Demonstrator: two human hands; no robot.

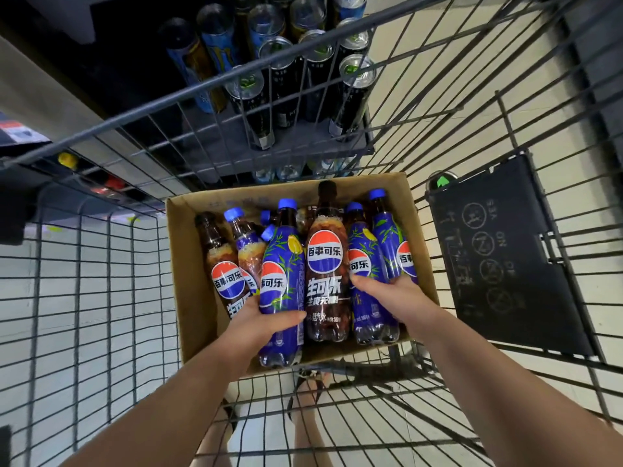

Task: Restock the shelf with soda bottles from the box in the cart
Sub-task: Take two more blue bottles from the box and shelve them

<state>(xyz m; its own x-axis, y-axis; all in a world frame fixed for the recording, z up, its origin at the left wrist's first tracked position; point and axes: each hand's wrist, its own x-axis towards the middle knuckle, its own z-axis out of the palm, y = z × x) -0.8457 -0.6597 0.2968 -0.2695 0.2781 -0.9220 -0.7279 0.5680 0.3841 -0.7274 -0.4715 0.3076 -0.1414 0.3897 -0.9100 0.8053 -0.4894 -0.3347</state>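
Left hand (266, 323) grips a blue bottle (281, 284), right hand (391, 294) another (369, 281), inside the box (188, 264).

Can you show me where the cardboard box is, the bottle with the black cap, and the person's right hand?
cardboard box (188, 264): head view, its bare left inner wall.
black-capped bottle (324, 257): head view, the round logo on its label.
right hand (387, 293): head view, back of the hand.

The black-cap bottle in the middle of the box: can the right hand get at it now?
Probably yes. The black-cap bottle stands uncovered just left of the right hand, but that hand already grips a blue-label bottle and would need to release it first.
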